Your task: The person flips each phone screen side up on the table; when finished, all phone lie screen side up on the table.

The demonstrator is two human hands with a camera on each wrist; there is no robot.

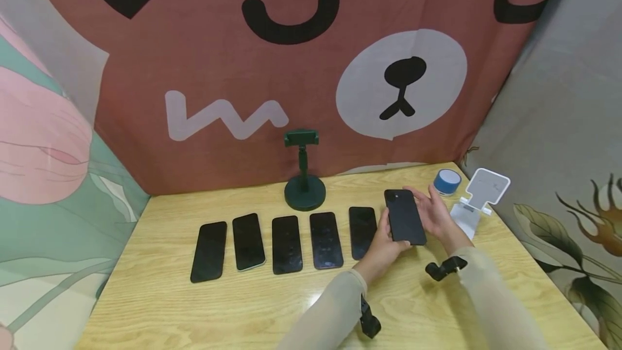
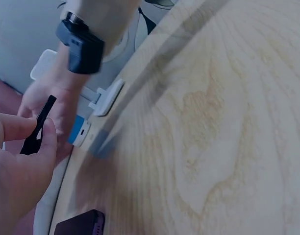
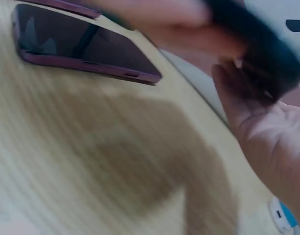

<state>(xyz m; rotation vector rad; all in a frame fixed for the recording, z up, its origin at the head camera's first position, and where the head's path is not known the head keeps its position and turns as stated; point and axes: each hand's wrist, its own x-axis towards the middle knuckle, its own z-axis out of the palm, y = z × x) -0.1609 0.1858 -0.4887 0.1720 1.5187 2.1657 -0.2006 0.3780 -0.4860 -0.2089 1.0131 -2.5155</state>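
A dark phone (image 1: 407, 219) is held up over the right part of the table, its camera corner facing up. My left hand (image 1: 384, 246) grips its lower left side; in the left wrist view the phone (image 2: 38, 128) shows edge-on between thumb and fingers. My right hand (image 1: 434, 215) is beside the phone's right edge, fingers extended and partly hidden behind it. Blurred in the right wrist view, the phone (image 3: 272, 56) overlaps the right hand's (image 3: 277, 139) fingertips. Nearest on the table is another black phone (image 1: 362, 231), lying just left of the left hand.
Several more phones (image 1: 288, 244) lie in a row leftward across the wooden table (image 1: 233, 312). Behind them stands a dark green phone stand (image 1: 304, 190). A white folding stand (image 1: 466, 220) and a small blue round device (image 1: 447, 182) are at the right. Patterned cloth (image 1: 218, 69) hangs behind.
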